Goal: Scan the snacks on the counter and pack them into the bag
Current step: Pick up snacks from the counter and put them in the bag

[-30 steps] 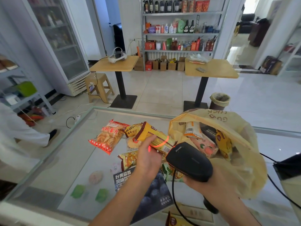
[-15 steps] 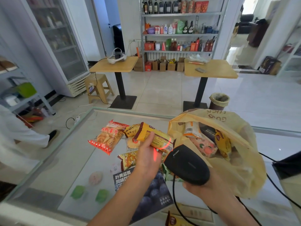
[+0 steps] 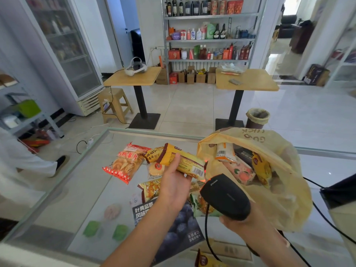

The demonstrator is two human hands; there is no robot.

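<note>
Landmark: the yellow bag (image 3: 285, 199), which stood open on the right side of the glass worktop (image 3: 63, 189).

Far left of the bag we saw a red chip packet (image 3: 125, 162) flat on the worktop. Just right of it lay a small round-cracker pack (image 3: 156, 167) and, nearer us, a yellow snack pouch (image 3: 149, 189).

Next toward the bag, our left hand (image 3: 173, 184) was clamped on a long yellow snack bar pack (image 3: 185, 162), held above the worktop just left of the bag's mouth, barcode end toward the bag. Red scan light showed at that end.

Below the pack, a green snack packet (image 3: 200, 207) lay on the worktop, partly hidden.

In front of the bag, our right hand (image 3: 242, 222) was closed around the black scanner (image 3: 225, 197), nose aimed up at the held pack. Its cable (image 3: 206, 228) hung down toward us.

Inside the bag we saw a white-orange packet (image 3: 224, 152), a peach-print pack (image 3: 240, 172) and a yellow pouch (image 3: 262, 168).
</note>
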